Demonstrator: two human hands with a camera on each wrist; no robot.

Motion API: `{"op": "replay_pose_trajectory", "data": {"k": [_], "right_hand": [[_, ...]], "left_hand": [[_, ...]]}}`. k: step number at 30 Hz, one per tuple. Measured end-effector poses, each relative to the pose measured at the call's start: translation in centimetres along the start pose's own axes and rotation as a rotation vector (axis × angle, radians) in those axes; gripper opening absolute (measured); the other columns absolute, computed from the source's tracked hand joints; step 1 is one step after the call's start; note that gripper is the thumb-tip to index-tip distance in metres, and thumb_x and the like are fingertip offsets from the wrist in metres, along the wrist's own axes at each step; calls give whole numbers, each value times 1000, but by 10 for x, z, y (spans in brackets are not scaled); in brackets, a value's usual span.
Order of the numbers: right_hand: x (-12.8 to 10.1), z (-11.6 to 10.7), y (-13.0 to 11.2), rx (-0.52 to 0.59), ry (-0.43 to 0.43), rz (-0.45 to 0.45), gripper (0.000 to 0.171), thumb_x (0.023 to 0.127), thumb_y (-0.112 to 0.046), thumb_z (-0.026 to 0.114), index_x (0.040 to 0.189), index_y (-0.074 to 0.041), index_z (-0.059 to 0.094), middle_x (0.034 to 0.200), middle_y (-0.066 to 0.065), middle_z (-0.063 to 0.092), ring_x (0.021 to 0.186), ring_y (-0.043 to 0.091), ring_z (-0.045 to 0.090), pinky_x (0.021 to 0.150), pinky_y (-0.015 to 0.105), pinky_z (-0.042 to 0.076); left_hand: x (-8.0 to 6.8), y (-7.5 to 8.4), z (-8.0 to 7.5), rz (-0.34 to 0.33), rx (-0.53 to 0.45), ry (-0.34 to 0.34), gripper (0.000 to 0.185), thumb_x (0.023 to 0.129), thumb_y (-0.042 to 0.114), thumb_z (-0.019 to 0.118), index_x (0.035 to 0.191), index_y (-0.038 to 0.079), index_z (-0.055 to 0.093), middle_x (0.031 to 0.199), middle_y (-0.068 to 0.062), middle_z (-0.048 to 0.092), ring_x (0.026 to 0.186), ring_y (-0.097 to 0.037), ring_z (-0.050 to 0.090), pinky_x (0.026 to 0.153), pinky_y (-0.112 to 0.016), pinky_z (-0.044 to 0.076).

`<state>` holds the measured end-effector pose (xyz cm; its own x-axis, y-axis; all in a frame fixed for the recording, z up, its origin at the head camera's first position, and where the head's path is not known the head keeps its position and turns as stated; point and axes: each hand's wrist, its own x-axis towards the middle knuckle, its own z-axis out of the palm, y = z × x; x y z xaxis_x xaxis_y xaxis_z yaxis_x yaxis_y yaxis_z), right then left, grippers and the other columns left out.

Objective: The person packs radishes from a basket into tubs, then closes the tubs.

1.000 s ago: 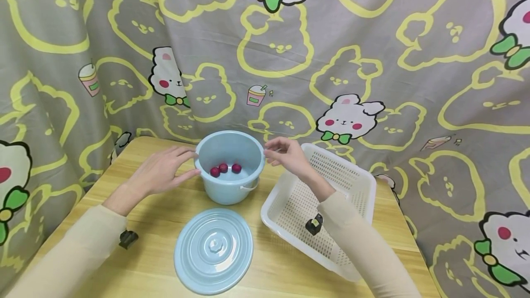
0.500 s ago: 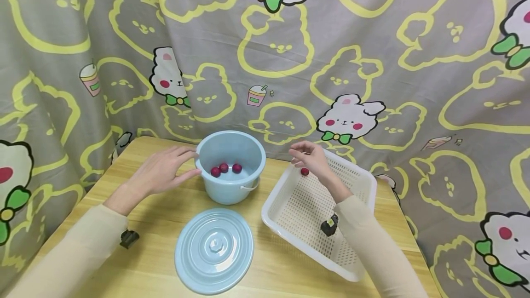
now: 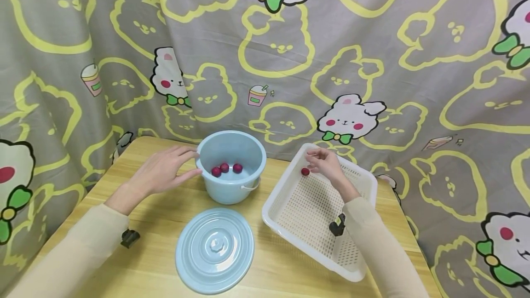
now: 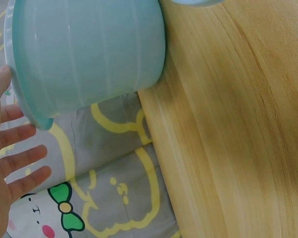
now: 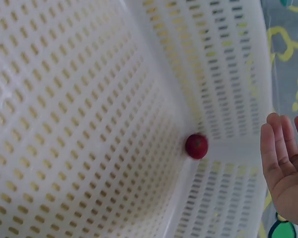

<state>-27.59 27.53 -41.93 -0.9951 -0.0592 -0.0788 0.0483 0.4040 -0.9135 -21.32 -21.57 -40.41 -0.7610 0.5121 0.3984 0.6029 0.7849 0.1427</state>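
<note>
My left hand (image 3: 165, 171) is at the left side of a light blue bucket (image 3: 225, 192). Its fingers are spread and fairly straight, with fingertips right at the rim in the left wrist view. Several dark red, round plums, among them one plum (image 3: 237, 168), lie at the bottom of the bucket. Over the far left part of a white perforated basket (image 3: 275, 197) hovers my right hand (image 3: 328, 165), its fingers loosely bent and holding nothing. Below its fingertips, a single plum (image 5: 196, 146) rests in a corner of the basket.
A round light blue lid (image 3: 215, 249) with a small knob lies on the wooden table (image 3: 136, 270), in front of the bucket. Behind the table hangs a grey patterned curtain (image 3: 285, 91). The basket sits right of the bucket and lid.
My right hand has moved from the bucket's right rim rightward over the basket. The plum in the basket has come into sight. My left hand has stayed at the bucket rim.
</note>
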Motion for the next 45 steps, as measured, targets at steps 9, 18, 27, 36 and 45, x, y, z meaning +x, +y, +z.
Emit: {"op": "replay_pose_trajectory", "data": {"k": [9,18,27,36,45], "right_hand": [[6,-5,20,-78,26,53,46,105,-23,67,140,4,59,121,22,71,99,22,77,93,41,65],[11,-4,38,-92,38,141,48,105,-24,66,145,1,57,126,18,68,106,27,73,99,44,63],[13,-2,46,-129,12,166,46,106,-20,64,143,6,56,121,17,67,102,25,71,93,40,63],[17,4,49,-98,-21,150,43,104,-13,66,140,9,57,108,14,70,86,18,67,80,36,60],[19,9,54,-127,-24,159,41,104,-13,67,138,8,58,116,19,69,95,22,68,80,35,60]], "left_hand": [[0,0,1,-5,3,-4,47,99,46,72,132,12,71,135,-10,72,121,-37,71,90,-58,62],[1,2,1,-12,3,-15,46,100,47,71,131,13,71,135,-10,71,122,-37,70,91,-58,62],[1,3,0,-11,5,-10,45,99,46,72,130,13,71,135,-10,72,122,-36,70,90,-58,62],[0,4,-2,-20,5,-17,45,99,46,72,130,14,71,135,-10,72,122,-36,70,90,-58,62],[-1,2,0,-13,2,0,45,99,46,73,130,13,71,135,-10,72,122,-36,70,90,-58,62]]}}
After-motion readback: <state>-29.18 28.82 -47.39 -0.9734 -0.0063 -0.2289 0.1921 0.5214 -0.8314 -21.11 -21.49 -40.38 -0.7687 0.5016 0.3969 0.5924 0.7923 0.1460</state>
